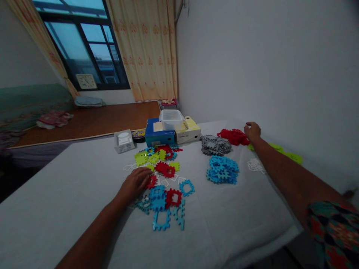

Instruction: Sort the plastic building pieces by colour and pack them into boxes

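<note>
Head view first: where was the left hand (137, 180)?

"At the left side of the mixed pile (157, 194), its fingertips by a small red piece (152, 182). The fingers were bent and close together; I couldn't tell whether they pinched anything."

"And the right hand (252, 130)?"

"Farther out, at the right end of the red pile (233, 136). Its fingers curled inward, but whether they gripped a piece I couldn't tell."

"What lay near it?"

"The gray pile (215, 145) sat just left of the red one, with the blue pile (223, 170) nearer the person. White pieces (255, 165) lay right of the blue, and lime pieces (294, 157) showed on both sides of the right forearm (288, 170)."

"Behind the mixed pile?"

"A blue box (159, 139) and a yellow-and-white box (190, 130), with a clear container (171, 119) on top."
</note>
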The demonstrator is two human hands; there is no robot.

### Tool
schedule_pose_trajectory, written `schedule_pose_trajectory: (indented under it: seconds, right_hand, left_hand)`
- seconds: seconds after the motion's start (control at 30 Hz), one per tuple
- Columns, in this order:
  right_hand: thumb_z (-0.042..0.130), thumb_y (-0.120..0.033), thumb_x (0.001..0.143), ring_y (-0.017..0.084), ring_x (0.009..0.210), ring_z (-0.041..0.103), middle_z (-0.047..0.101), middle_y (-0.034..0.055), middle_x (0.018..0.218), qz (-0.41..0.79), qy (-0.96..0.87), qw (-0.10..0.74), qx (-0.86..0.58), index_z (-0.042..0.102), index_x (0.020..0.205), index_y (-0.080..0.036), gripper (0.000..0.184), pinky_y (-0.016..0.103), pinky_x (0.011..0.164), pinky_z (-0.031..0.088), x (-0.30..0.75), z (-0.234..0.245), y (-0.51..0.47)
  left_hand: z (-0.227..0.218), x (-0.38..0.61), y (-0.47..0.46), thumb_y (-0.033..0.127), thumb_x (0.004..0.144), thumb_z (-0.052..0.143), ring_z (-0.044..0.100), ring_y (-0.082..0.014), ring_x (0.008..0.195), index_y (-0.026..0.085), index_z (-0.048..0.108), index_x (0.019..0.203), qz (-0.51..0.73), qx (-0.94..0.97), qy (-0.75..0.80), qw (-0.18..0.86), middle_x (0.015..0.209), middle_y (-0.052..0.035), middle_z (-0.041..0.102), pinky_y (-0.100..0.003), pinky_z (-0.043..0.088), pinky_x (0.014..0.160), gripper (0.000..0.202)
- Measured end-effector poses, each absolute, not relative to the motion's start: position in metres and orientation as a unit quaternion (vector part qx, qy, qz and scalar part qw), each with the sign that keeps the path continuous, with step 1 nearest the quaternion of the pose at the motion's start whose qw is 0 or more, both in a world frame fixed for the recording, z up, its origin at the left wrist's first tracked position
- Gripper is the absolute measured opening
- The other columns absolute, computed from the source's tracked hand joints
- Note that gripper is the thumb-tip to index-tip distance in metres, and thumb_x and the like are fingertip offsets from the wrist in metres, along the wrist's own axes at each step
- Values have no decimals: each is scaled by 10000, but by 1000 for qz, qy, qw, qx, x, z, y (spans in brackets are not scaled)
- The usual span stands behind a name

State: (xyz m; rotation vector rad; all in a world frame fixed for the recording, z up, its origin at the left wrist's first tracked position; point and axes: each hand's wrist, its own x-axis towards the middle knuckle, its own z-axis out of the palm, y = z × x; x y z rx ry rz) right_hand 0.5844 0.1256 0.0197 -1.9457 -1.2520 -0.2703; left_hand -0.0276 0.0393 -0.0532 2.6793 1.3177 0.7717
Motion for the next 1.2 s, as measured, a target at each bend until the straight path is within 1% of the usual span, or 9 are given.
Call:
schedule_pose_trajectory:
  seconds: [0.1,0.2,0.33,0.47,0.6,0.7,0.83,1.0,1.2]
  right_hand:
    - [446,-228,842,259,930,622,676,157,1065,-89,-513,420,-744,651,1130,-120,370,408,851,491,544,27,125]
    - [463,-267,868,224,801,644,708,108,979,-28,-617,418,-666,651,1144,-142,356,371,804,503,476,29,119]
    - [519,-331,897,182,748,648,717,72,1039,64,-799,320,-506,662,1125,-196,302,318,754,505,370,18,96]
    - [603,-361,888,213,913,670,689,100,1174,108,-894,171,-400,653,1191,-199,346,331,833,500,287,-4,69]
    - [752,-486,758,323,1158,590,642,162,1264,78,-901,97,-414,617,1284,-170,629,402,936,471,247,-22,59]
    - [747,-446,765,328,1153,592,649,165,1255,73,-901,113,-413,613,1298,-160,619,418,950,463,244,-26,60]
    - [681,-394,824,269,1052,653,679,130,1214,129,-888,144,-417,610,1306,-174,535,372,906,497,254,-19,62]
    - [651,-468,856,230,967,690,683,115,1210,215,-871,158,-413,580,1316,-192,541,345,853,532,282,-3,51]
    - [688,-454,826,215,910,688,733,87,1018,201,-838,204,-465,678,1084,-187,371,326,796,543,359,17,59]
  left_hand:
    - [-53,-25,39,439,961,423,624,-239,1088,242,710,1073,248,866,433,34,1138,-84,701,-431,506,974,366]
    - [-51,-22,36,421,971,411,617,-236,1093,242,706,1076,251,868,427,40,1147,-83,698,-431,487,988,361]
    - [-50,-19,32,409,974,408,607,-235,1104,223,700,1094,250,866,429,49,1162,-92,691,-419,470,999,367]
    - [-49,-18,31,395,978,405,593,-233,1128,211,695,1108,249,868,427,50,1163,-97,692,-418,457,1016,368]
    - [-48,-18,30,354,969,425,595,-230,1115,218,698,1101,248,872,418,52,1158,-91,697,-432,454,1018,331]
    - [-48,-18,31,338,965,435,593,-232,1116,219,697,1102,253,873,413,57,1155,-90,696,-438,457,1011,319]
    - [-48,-18,32,334,964,439,593,-233,1112,218,693,1103,256,874,408,57,1157,-88,694,-435,467,994,312]
    - [-47,-18,30,333,967,422,592,-240,1125,188,689,1113,250,874,413,54,1163,-108,689,-442,460,1010,337]
    - [-50,-23,34,373,969,413,600,-234,1117,214,691,1119,249,871,421,47,1183,-95,681,-433,481,1000,354]
